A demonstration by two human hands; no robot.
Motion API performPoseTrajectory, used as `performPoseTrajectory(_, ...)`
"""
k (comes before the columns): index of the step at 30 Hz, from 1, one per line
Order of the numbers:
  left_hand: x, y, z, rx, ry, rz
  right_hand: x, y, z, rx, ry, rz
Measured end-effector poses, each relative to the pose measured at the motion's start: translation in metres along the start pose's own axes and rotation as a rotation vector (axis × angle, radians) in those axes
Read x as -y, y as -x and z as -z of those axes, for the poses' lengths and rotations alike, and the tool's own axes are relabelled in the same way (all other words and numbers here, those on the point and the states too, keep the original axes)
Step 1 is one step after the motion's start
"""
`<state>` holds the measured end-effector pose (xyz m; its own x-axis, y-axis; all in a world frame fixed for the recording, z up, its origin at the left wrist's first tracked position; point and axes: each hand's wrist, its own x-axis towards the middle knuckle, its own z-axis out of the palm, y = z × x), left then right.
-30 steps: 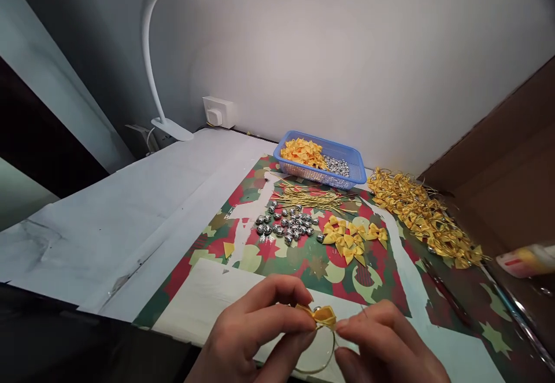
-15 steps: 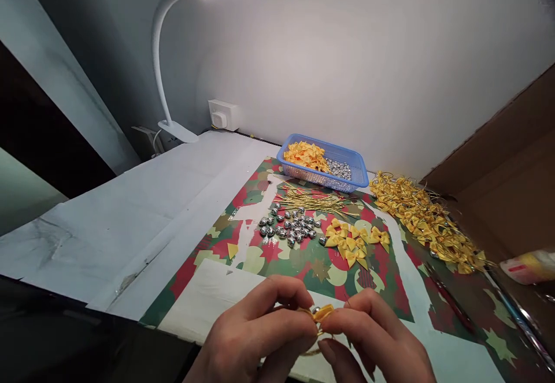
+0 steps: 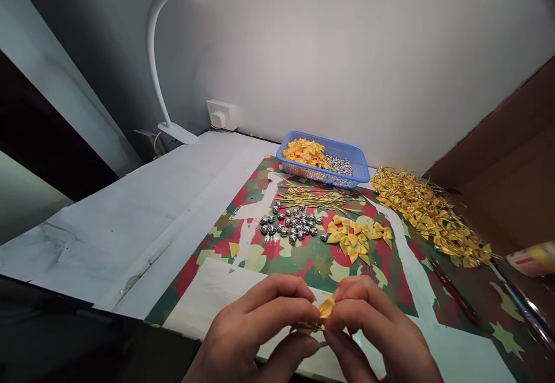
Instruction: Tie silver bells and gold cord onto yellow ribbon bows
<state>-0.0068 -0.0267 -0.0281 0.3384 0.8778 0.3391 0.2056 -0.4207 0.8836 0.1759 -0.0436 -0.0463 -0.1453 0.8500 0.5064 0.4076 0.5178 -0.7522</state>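
Observation:
Close to the table's front edge, my left hand [image 3: 260, 328] and my right hand [image 3: 377, 325] meet fingertip to fingertip. Between them is a yellow ribbon bow [image 3: 326, 308], pinched from both sides. A thin gold tie [image 3: 310, 326] runs under the bow by the left fingers; much of it is hidden behind them. Beyond the hands lie several loose yellow bows [image 3: 351, 235], a cluster of silver jingle bells [image 3: 295, 224] and a bundle of gold ties [image 3: 318, 198].
At the back stands a blue basket [image 3: 362, 163] holding bows and small bells. A heap of tied bows [image 3: 425, 209] lies along the right side. Tweezers [image 3: 453, 290] and a bottle [image 3: 533, 260] are at far right. A white lamp [image 3: 154, 54] stands at the left.
My fingers have shifted around the bow, which is now turned more upright. The silver bell seen beside it before is hidden now. The view has moved slightly.

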Motion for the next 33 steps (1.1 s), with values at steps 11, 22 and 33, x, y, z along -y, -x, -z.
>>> performPoseTrajectory(11, 0.002, -0.003, 0.003, 0.036, -0.046, -0.018, -0.001, -0.003, 0.009, 0.093, -0.060, -0.084)
performPoseTrajectory(22, 0.003, 0.000, -0.001, -0.002, -0.022, 0.118, 0.001, -0.006, 0.003, 0.014, -0.058, -0.024)
performPoseTrajectory(33, -0.004, -0.007, 0.001, 0.058, 0.064, 0.087, 0.002, -0.006, -0.002, -0.043, -0.042, 0.005)
